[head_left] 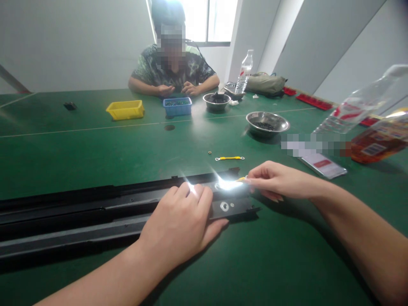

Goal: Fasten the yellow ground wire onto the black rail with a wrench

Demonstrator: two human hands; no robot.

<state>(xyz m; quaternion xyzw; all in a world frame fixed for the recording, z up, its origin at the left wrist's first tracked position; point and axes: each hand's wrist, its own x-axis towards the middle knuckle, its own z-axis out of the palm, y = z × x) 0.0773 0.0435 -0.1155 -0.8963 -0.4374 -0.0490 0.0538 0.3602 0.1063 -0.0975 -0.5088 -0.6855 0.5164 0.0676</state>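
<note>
My left hand (183, 216) lies over the end of a long black metal rail (121, 197), its fingers bent across the top and the thumb along the near side. Between the thumb and fingers of my right hand (276, 180) is a short yellow wire (242, 179), held at the rail's right end. Bright glare covers much of that spot, so the wire's other end is hard to make out. A silvery round fitting (225, 206) shows on the rail's near strip. Beyond the rail lie a second yellow wire with ring terminals (230, 158) and a small brass-coloured nut (209, 152).
A person (174, 63) sits across the green table (79, 153). Between us stand a yellow bin (126, 110), a blue bin (177, 108) and two steel bowls (267, 129). At right are a phone (325, 163), a clear bottle (353, 106) and an orange drink bottle (379, 138).
</note>
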